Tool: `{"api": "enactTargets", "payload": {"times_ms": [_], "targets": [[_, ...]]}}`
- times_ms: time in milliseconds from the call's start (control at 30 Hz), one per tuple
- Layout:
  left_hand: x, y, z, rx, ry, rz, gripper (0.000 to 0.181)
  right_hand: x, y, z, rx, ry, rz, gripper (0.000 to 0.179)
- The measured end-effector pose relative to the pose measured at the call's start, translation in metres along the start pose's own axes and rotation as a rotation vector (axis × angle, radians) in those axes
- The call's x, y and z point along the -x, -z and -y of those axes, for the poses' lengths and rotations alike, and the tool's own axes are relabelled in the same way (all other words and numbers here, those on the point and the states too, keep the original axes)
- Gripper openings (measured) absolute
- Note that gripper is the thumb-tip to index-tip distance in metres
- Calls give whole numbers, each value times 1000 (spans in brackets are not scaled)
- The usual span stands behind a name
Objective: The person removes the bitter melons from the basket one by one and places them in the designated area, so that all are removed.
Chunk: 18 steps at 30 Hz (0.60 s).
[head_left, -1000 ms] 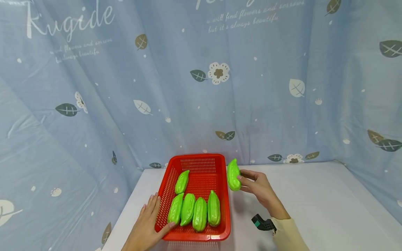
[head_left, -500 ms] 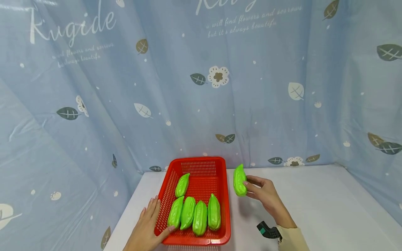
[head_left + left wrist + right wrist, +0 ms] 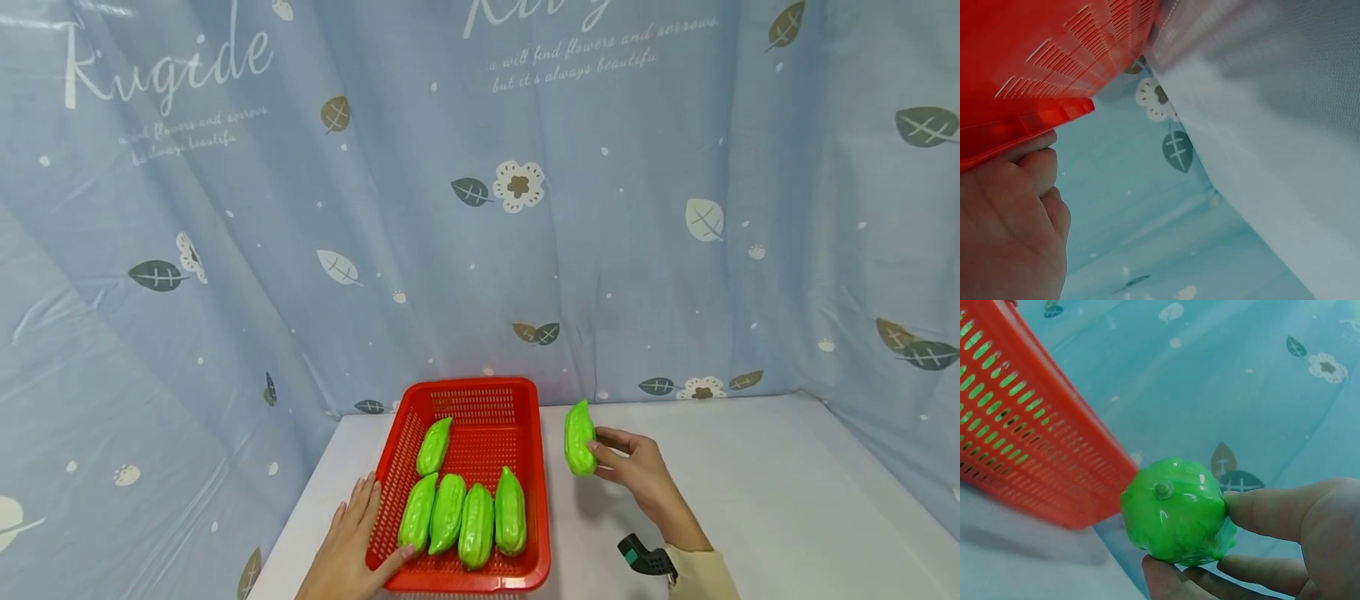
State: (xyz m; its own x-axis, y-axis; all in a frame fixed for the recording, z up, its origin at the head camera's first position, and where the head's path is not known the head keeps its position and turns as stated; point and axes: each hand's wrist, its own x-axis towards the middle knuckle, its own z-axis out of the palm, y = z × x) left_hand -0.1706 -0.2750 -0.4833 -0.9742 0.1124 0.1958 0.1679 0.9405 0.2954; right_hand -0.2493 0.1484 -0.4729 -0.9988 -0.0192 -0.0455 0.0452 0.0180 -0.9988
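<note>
In the head view my right hand [image 3: 645,472] holds a ridged green bitter melon [image 3: 579,438] above the table, to the right of the red basket. The right wrist view shows the blunt end of that melon [image 3: 1175,509] pinched between thumb and fingers. My left hand [image 3: 345,542] rests at the near left corner of the red plastic basket [image 3: 545,500], its fingers straight along the left rim and its thumb over the front rim. Several bitter melons [image 3: 477,527] lie inside, most side by side at the front, with one melon [image 3: 434,447] behind at the left.
A white table [image 3: 750,483] carries the basket and stretches off to the right. Blue patterned cloth [image 3: 615,275] hangs behind the table and along its left side. A black strap device [image 3: 647,557] is on the right wrist.
My right hand has moved right with the bitter melon, away from the basket. The left hand stays at the basket's corner. The head view has shifted slightly.
</note>
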Motion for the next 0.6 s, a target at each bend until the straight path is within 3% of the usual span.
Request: {"api": "enactTargets", "payload": {"times_ms": [267, 600], "targets": [[-2, 1, -2, 1, 46, 43, 110, -6, 1, -16, 13, -30, -9, 55], [0, -4, 0, 1, 31, -9, 110, -14, -4, -35, 10, -38, -2, 52]]}}
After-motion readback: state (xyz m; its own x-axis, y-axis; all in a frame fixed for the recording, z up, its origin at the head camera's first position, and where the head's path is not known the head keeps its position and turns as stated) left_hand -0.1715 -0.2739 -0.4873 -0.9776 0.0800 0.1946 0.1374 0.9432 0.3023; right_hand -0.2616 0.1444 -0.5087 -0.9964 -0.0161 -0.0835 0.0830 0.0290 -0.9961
